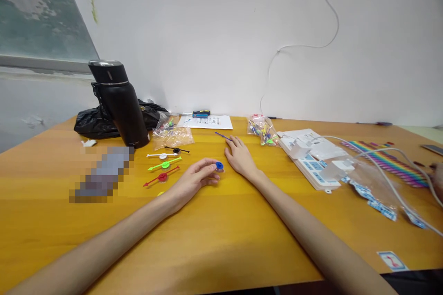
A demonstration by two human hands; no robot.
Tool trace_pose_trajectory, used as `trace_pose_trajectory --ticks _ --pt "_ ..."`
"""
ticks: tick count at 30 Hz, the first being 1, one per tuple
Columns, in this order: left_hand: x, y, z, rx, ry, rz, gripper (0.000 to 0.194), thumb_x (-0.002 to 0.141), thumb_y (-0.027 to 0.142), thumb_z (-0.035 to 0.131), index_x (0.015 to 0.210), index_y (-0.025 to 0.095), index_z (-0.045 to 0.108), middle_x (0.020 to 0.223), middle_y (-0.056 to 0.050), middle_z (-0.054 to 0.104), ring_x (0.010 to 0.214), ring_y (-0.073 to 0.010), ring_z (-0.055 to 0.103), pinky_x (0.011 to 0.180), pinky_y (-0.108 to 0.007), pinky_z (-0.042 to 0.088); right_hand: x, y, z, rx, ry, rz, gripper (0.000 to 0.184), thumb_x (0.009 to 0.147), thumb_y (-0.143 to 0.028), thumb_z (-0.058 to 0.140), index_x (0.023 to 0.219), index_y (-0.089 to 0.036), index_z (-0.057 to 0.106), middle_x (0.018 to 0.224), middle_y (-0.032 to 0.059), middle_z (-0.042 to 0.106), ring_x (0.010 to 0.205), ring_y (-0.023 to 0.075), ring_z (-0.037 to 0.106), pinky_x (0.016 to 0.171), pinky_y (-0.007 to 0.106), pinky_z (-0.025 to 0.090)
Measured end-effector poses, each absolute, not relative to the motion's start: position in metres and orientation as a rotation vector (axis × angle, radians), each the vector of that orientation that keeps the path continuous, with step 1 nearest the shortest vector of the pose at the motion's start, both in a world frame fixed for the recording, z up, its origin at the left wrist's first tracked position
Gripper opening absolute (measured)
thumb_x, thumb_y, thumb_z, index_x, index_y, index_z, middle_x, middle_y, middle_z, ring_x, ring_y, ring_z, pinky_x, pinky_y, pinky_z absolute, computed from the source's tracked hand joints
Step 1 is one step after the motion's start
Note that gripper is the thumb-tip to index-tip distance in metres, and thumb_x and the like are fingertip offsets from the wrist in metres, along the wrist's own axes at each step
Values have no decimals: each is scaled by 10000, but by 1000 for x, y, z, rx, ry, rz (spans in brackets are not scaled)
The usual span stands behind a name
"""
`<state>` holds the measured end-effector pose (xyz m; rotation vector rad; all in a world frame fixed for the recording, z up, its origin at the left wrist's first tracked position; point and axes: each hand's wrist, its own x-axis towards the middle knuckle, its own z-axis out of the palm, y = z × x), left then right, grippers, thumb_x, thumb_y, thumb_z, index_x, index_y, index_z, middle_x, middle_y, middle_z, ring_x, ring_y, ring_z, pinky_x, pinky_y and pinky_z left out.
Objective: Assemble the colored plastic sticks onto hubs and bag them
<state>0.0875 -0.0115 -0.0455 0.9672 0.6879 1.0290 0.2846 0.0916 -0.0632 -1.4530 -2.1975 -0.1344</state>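
Note:
Pinched between the thumb and fingers of my left hand [199,176] is a small round blue spinner base [219,166] with a clear disc under it. My right hand [240,159] reaches farther forward, its fingertips on the near end of a slim blue arrow [221,135]. Left of my hands lie assembled arrow spinners: a black one [176,150], a white one [162,156], a green one [165,165] and a red one [162,177]. A yellow piece [161,193] is mostly hidden behind my left forearm.
A black flask [121,106] stands by a black plastic bag [92,122]. Clear bags [173,134] of parts, a paper sheet [207,122] and a screwdriver [201,114] lie behind. A power strip [313,170], cables and rainbow-coloured strips [391,163] occupy the right, near another person's hand [438,182].

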Motion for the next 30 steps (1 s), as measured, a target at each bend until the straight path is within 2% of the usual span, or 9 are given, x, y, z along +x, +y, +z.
trace_pose_trajectory --ticks 5,11,14,16,20,25,30 --pt "87 -12 -45 987 689 1023 263 899 351 724 1082 171 668 1082 -85 718 875 -136 643 857 -278 511 286 92 -62 -1447 -2208 -99 370 993 -210 449 1272 -61 640 1332 190 612 1254 303 532 1125 440 394" --pt "87 -13 -44 981 695 1024 266 898 347 722 1088 166 674 1085 -87 717 875 -137 644 847 -276 520 287 92 -56 -1389 -2132 -16 243 943 -116 516 1052 -114 732 1073 133 696 1052 254 629 990 370 483" --pt "87 -13 -44 957 694 1038 267 886 347 734 1084 176 680 1088 -84 721 878 -143 650 845 -281 525 288 92 -55 -1310 -2041 154 209 908 -89 551 977 -147 739 988 94 713 913 212 666 898 340 516" --pt "86 -13 -43 925 702 1058 272 876 339 744 1093 187 682 1088 -76 725 892 -150 661 861 -289 526 291 90 -55 -1234 -1925 378 217 887 -87 567 1008 -155 734 963 77 721 866 189 676 864 322 527" --pt "86 -13 -41 850 732 1095 279 879 308 738 1129 202 673 1129 -75 732 954 -168 693 955 -320 512 296 72 -54 -1186 -1834 659 276 897 -156 569 1111 -177 742 954 64 704 871 183 662 840 319 517" --pt "85 -12 -42 843 735 1091 268 882 276 729 1132 190 688 1133 -90 754 996 -185 711 1012 -333 496 294 49 -51 -1133 -1881 769 190 894 -318 641 944 -174 754 925 60 694 859 188 649 789 307 490" --pt "84 -10 -39 954 755 1063 284 860 301 754 1106 169 701 1057 -97 773 879 -157 712 971 -331 520 291 47 -49 -1028 -1771 1005 253 891 -423 663 905 -171 646 807 28 685 760 167 630 746 298 485"
